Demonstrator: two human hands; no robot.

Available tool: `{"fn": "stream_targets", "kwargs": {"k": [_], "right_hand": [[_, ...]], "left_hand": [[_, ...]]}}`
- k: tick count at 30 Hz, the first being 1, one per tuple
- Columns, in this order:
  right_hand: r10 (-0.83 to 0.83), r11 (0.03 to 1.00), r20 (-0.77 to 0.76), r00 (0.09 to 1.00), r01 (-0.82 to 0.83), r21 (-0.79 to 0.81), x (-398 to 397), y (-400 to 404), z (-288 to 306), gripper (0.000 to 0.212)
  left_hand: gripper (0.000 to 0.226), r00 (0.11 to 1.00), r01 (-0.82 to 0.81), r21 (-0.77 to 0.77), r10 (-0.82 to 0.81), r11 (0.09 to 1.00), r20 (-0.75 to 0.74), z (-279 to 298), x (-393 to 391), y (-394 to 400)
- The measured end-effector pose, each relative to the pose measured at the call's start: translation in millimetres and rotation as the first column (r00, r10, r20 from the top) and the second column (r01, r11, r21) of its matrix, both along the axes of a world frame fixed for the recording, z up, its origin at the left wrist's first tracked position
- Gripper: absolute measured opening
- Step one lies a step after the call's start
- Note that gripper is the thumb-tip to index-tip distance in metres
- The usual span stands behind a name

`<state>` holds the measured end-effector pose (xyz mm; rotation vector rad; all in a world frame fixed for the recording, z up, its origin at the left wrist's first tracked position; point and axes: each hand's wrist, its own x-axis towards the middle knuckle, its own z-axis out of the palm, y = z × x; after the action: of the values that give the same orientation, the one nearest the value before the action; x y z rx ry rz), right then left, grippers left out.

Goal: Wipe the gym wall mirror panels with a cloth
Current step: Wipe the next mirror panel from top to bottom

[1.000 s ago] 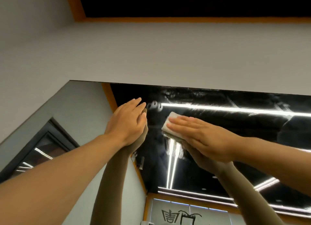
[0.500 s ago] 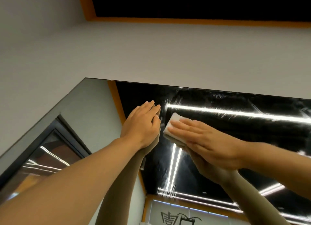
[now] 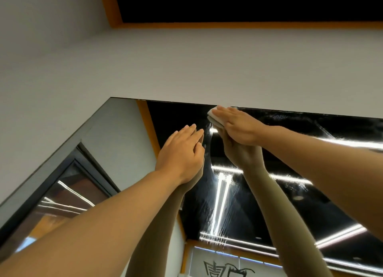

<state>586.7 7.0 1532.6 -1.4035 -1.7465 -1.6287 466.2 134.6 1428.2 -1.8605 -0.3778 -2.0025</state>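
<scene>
Head view. Right hand (image 3: 238,127) flat, fingers together and extended, pressing cloth (image 3: 213,116) against mirror (image 3: 290,193); no clamp, cloth pinned between palm and glass, presumably so that pressure spreads across the whole pad during a stroke. Cloth white, folded to a small thick pad, only its leading edge visible beyond the fingertips, touching the mirror's top edge where glass meets wall (image 3: 207,65). Reach at full arm stretch, likely to clear the uppermost strip of the panel. Left hand (image 3: 182,152) just beside and below the cloth hand, open, fingers together, holding nothing, laid flat on the glass; probably a brace for balance at this height. Mirror dark, reflecting ceiling light strips and both forearms. Faint streaks and smear marks below and to the right of the cloth hand, brightest along the light reflections, suggesting film still to be worked off. Left of the brace hand, glass reflecting a grey wall and a window frame, no marks discernible there.
</scene>
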Motion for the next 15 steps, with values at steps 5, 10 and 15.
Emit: {"fn": "stream_targets", "kwargs": {"k": [5,10,15], "right_hand": [[0.106,0.973,0.184,0.977,-0.064,-0.220,35.6,-21.9,-80.7,0.048],[-0.014,0.962,0.206,0.979,0.069,-0.263,44.1,-37.0,-72.3,0.049],[0.012,1.000,0.036,0.999,-0.011,-0.021,16.9,-19.5,-26.2,0.050]], "left_hand": [[0.046,1.000,0.024,0.009,-0.024,1.000,-0.004,-0.6,-1.0,0.3],[0.047,1.000,0.023,0.014,-0.023,1.000,-0.014,-1.2,-1.5,1.0],[0.046,0.999,0.042,0.018,-0.042,0.999,-0.011,-1.2,-0.5,1.3]]}}
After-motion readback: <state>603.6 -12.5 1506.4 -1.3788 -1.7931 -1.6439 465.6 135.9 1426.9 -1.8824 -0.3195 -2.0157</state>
